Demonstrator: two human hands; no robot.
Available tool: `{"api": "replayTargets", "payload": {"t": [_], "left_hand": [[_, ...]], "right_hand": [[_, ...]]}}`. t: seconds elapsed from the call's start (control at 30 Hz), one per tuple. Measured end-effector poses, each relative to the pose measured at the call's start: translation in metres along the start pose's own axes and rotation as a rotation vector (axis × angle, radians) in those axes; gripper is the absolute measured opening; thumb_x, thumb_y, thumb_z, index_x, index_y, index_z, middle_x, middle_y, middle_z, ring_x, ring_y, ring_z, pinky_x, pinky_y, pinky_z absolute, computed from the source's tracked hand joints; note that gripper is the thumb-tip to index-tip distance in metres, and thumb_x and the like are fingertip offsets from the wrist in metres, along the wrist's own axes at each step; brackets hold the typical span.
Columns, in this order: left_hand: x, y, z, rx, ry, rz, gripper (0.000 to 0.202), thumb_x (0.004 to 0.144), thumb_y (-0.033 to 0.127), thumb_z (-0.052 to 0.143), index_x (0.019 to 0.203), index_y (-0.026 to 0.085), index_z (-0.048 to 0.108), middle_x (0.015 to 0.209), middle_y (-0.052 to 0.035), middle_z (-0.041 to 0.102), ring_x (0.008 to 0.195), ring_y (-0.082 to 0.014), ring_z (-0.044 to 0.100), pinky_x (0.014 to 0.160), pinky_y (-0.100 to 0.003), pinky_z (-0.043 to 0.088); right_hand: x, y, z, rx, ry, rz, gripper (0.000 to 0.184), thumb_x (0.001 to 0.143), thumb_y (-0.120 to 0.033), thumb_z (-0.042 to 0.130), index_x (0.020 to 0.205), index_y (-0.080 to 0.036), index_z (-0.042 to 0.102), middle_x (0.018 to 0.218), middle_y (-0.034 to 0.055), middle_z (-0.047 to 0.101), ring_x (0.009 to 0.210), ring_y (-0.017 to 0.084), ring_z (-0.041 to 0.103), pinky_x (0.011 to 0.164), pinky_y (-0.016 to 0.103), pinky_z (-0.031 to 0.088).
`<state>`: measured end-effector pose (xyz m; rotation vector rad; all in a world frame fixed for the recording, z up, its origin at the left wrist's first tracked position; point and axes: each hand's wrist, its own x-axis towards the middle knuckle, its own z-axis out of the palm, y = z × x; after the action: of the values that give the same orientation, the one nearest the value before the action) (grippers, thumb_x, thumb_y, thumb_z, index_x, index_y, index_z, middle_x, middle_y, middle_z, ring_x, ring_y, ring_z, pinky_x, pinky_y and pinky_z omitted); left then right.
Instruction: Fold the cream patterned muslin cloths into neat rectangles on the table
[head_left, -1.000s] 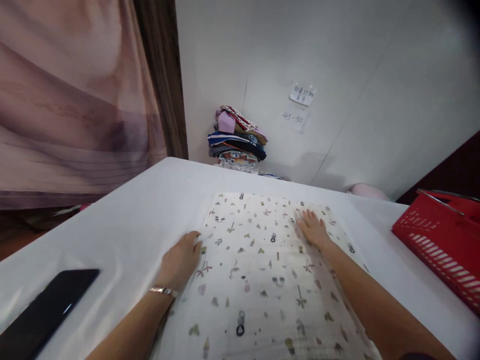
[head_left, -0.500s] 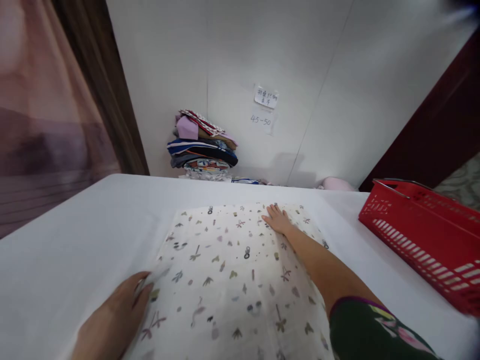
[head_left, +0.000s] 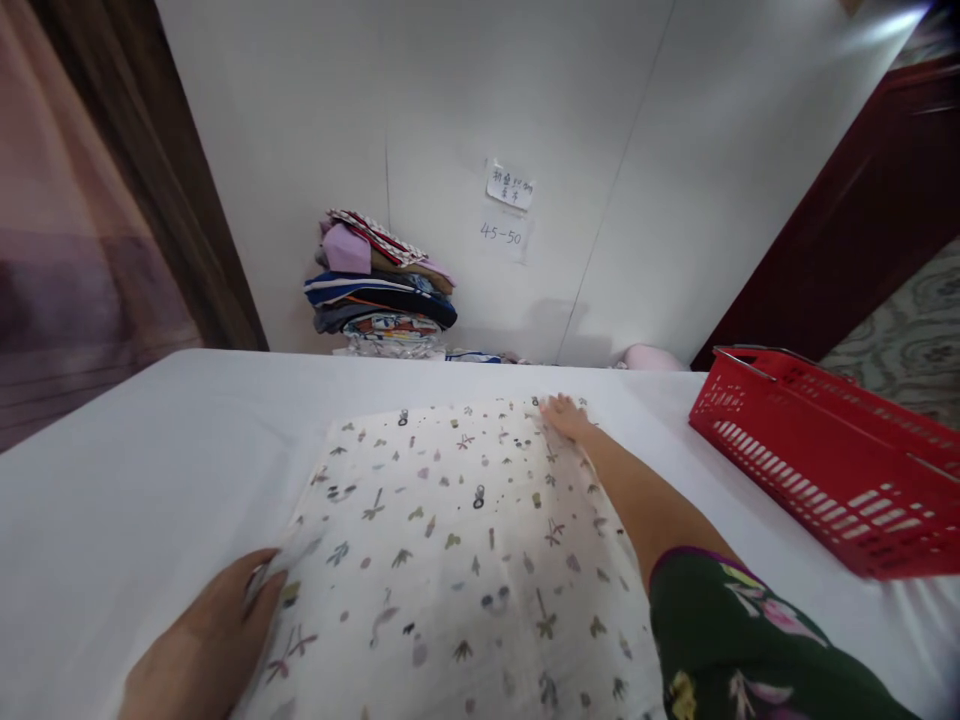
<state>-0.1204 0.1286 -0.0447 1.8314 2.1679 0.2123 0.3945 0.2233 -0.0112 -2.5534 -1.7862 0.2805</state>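
A white cloth [head_left: 450, 540] printed with small plants and figures lies flat on the white table [head_left: 150, 470]. My left hand [head_left: 206, 645] rests at the cloth's near left edge, its fingers curled onto the fabric edge. My right hand [head_left: 566, 415] reaches to the cloth's far right corner and lies flat on it, fingers stretched out. My right arm in a dark floral sleeve [head_left: 750, 650] crosses the cloth's right side.
A red plastic basket [head_left: 825, 470] stands on the table at the right. A stack of folded clothes [head_left: 379, 290] sits against the white wall at the back. Two paper notes [head_left: 506, 205] hang on the wall. A pink curtain [head_left: 67, 230] hangs at left.
My right hand has slid from the cloth's middle right out to its far corner. My left hand has drawn back along the left edge toward me. The view has swung right, losing the black phone.
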Motion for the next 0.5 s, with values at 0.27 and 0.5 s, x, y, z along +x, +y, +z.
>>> {"api": "replayTargets", "payload": {"t": [0.27,0.5], "left_hand": [[-0.023,0.028,-0.034,-0.050,-0.010,0.086,0.039,0.085,0.046,0.028,0.112,0.026,0.048,0.117,-0.0062,0.059,0.100,-0.0271,0.058,0.081,-0.039,0.045],[-0.030,0.034,-0.039,-0.052,-0.004,0.137,0.043,0.087,0.043,0.024,0.117,0.023,0.047,0.119,-0.0110,0.057,0.104,-0.0285,0.056,0.083,-0.040,0.045]], "right_hand": [[-0.112,0.059,0.013,-0.064,0.165,0.180,0.066,0.088,-0.051,0.017,0.140,-0.011,0.024,0.150,0.0113,0.010,0.137,0.025,0.003,0.107,0.049,0.009],[-0.183,0.082,0.038,-0.039,0.059,0.089,0.064,0.088,-0.055,0.018,0.141,-0.020,0.023,0.149,0.0032,0.014,0.136,0.020,0.011,0.107,0.048,0.011]]}}
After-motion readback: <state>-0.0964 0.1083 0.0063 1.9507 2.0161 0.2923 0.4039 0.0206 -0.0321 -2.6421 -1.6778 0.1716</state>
